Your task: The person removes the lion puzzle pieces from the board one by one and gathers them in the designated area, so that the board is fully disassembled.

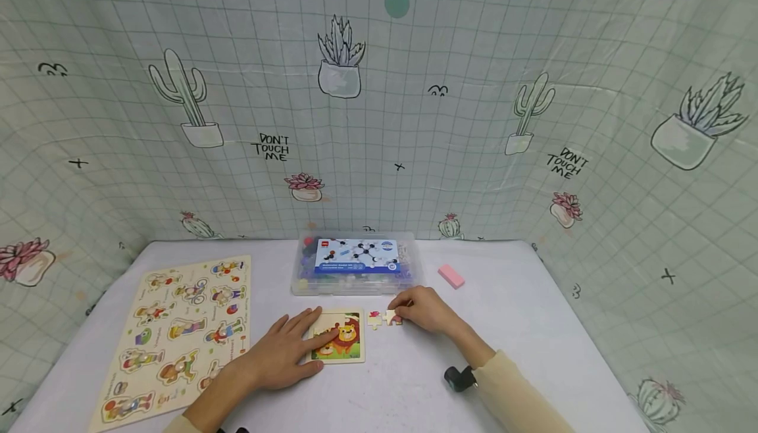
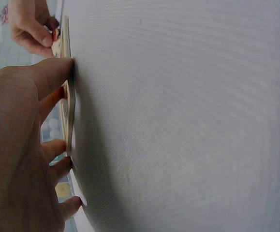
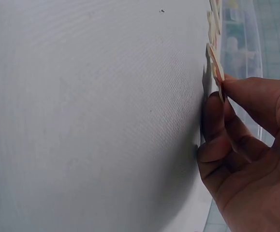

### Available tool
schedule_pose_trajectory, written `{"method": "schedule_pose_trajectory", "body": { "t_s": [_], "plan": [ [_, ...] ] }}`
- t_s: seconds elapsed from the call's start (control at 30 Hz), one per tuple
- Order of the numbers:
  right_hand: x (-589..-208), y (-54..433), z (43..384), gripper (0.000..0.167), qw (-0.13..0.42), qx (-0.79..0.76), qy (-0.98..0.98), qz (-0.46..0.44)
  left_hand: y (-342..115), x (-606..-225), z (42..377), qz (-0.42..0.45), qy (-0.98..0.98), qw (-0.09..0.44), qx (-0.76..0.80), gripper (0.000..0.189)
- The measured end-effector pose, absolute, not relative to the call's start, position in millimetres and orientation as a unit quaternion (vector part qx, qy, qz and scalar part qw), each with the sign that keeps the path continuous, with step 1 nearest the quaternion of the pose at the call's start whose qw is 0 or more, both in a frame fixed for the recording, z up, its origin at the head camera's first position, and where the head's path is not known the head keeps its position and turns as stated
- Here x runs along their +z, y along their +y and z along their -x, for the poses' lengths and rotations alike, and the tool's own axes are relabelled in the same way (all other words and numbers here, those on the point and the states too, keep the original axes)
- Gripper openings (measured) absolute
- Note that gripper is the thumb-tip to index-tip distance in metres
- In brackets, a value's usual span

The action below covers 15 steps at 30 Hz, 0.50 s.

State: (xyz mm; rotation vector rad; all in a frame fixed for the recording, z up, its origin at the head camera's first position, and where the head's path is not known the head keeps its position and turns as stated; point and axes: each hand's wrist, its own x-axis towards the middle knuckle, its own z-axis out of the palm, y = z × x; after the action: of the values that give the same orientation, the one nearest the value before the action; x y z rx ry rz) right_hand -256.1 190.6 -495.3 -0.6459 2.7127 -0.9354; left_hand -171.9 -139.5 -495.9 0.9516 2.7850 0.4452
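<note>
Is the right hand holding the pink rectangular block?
No, the right hand pinches a pale wooden jigsaw piece, while the pink block lies apart.

Counts: 1 table (image 1: 408, 387), 1 puzzle (image 1: 362, 337), 2 loose pieces (image 1: 374, 318), 1 big board (image 1: 192, 270), 1 clear box (image 1: 349, 290), 1 pink block (image 1: 451, 276). Sets of fingers: 2, left fingers (image 1: 322, 339) + right fingers (image 3: 214, 116). 1 cloth (image 1: 397, 124). Prints on it: 2 tall cacti (image 1: 202, 135), 3 agaves (image 1: 340, 79) (one cropped), 3 pink succulents (image 1: 305, 184), 3 round cacti (image 1: 450, 226), 2 "DON'T TOUCH ME" texts (image 1: 274, 148), 1 green dot (image 1: 397, 2). Figures (image 1: 188, 328) on the board: no reliable count, left arm (image 1: 222, 383) covers some.
</note>
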Motion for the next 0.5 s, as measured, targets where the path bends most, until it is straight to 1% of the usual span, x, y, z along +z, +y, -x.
{"method": "schedule_pose_trajectory", "body": {
  "t_s": [0.5],
  "plan": [
    [-496.0,187.2,254.1,0.012,0.098,-0.316,0.921,0.207,-139.1,-496.1,171.5,-0.318,0.932,0.082,0.151,0.059]
  ]
}}
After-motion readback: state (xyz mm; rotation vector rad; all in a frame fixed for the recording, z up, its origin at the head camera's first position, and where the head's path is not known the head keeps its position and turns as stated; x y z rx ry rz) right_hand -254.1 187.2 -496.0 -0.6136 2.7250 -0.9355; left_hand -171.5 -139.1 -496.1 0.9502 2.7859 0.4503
